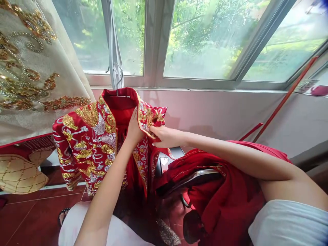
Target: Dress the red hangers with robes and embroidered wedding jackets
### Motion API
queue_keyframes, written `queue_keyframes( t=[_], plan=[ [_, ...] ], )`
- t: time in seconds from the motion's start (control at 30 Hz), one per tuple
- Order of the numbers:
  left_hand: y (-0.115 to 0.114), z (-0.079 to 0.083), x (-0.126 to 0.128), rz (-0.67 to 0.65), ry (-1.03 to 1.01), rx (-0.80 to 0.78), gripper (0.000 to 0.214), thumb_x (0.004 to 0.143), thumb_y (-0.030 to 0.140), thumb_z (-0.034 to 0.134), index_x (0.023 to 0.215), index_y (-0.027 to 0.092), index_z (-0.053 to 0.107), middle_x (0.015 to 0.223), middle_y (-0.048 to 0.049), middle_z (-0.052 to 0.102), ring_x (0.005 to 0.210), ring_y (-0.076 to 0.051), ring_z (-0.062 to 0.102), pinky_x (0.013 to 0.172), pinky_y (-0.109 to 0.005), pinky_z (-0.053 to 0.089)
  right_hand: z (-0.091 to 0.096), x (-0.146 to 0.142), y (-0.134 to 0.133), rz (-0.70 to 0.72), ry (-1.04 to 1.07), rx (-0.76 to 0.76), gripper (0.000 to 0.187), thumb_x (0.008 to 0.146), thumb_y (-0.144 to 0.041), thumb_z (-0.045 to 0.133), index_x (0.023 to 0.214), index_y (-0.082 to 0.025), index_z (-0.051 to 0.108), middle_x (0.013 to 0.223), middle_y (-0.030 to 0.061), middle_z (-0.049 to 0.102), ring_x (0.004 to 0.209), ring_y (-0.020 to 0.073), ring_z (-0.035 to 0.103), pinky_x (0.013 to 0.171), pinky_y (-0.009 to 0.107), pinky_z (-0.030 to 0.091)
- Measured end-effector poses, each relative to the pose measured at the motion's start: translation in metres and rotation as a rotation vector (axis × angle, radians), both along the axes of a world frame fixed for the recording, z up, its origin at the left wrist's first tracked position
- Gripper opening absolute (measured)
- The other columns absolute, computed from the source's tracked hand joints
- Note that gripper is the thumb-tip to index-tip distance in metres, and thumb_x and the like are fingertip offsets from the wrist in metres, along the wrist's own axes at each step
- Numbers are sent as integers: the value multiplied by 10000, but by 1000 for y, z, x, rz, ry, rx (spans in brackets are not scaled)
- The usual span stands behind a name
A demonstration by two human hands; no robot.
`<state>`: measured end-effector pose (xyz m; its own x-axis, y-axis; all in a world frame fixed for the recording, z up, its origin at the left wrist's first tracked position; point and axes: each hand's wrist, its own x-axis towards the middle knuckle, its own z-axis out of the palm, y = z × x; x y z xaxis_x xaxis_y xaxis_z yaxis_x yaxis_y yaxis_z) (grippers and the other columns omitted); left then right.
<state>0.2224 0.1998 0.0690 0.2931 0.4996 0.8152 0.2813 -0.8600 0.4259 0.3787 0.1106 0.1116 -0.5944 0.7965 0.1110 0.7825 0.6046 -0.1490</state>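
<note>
A red jacket (89, 140) with gold and silver embroidery hangs on a metal hanger (118, 80) in front of the window. My left hand (134, 128) reaches inside the open front, fingers pressed on the right front panel near the collar. My right hand (164, 136) pinches the edge of that same embroidered panel from the outside. Both hands hold the fabric between them. A red garment (225, 194) with a gold-trimmed edge lies draped over my right side, under my right arm.
A cream beaded, gold-embroidered dress (28, 71) hangs at the left. Below it lies a gold quilted cushion (17, 174). The window sill (205, 85) and a pink wall run behind. Red poles (284, 99) lean at the right. The floor has red tiles (30, 212).
</note>
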Motion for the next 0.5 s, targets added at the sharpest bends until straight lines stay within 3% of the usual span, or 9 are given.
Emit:
queue_keyframes(
  t=[0.1, 0.17, 0.23, 0.3, 0.37, 0.43, 0.5],
  plan=[
    [-24, 1, -19, -100, -45, -111, 377, 879, 424, 452, 1112, 181, 622, 1214, -106, 621, 1251, -261, 471, 1090, -431, 335, -11, -1, 3, 61, 26, -56, 443, 730, -325, 637, 1076, -130, 441, 1019, 144, 602, 874, 228, 594, 732, 316, 489],
    [-42, 7, -27, -165, -147, -245, 420, 909, 425, 362, 1135, 176, 613, 1133, -97, 661, 1154, -246, 550, 1014, -407, 415, -16, -5, 4, 108, 61, -51, 601, 717, -367, 660, 1196, -96, 417, 1166, 202, 559, 1039, 282, 575, 858, 369, 489],
    [-56, 16, -29, -150, -194, -343, 407, 890, 425, 403, 1123, 167, 614, 1039, -90, 691, 1011, -238, 619, 918, -373, 474, -16, -10, 4, 171, 93, -23, 672, 696, -352, 669, 1260, -83, 422, 1268, 226, 506, 1166, 317, 518, 955, 414, 451],
    [-62, 23, -26, -33, -146, -373, 332, 814, 390, 547, 1033, 161, 644, 937, -82, 707, 877, -236, 643, 843, -354, 494, -8, -12, 6, 250, 124, -40, 588, 677, -286, 659, 1220, -116, 512, 1249, 185, 543, 1169, 299, 524, 962, 409, 449],
    [-58, 24, -23, 65, -90, -383, 244, 753, 317, 621, 934, 158, 661, 875, -74, 711, 797, -227, 642, 797, -345, 496, 7, -5, 11, 290, 152, -150, 392, 673, -202, 609, 1063, -162, 627, 1070, 107, 649, 1013, 233, 607, 864, 353, 494],
    [-48, 21, -23, 42, -110, -403, 201, 745, 275, 616, 899, 153, 659, 881, -74, 713, 787, -217, 642, 778, -336, 499, 23, 11, 22, 215, 200, -216, 239, 677, -150, 547, 880, -170, 671, 833, 44, 686, 798, 170, 635, 734, 294, 506],
    [-40, 14, -26, -55, -179, -447, 205, 745, 265, 606, 903, 144, 650, 909, -79, 713, 825, -212, 647, 791, -331, 502, 32, 33, 36, 13, 302, -64, 202, 691, -141, 500, 803, -153, 668, 740, 33, 678, 717, 155, 624, 682, 277, 490]
  ],
)
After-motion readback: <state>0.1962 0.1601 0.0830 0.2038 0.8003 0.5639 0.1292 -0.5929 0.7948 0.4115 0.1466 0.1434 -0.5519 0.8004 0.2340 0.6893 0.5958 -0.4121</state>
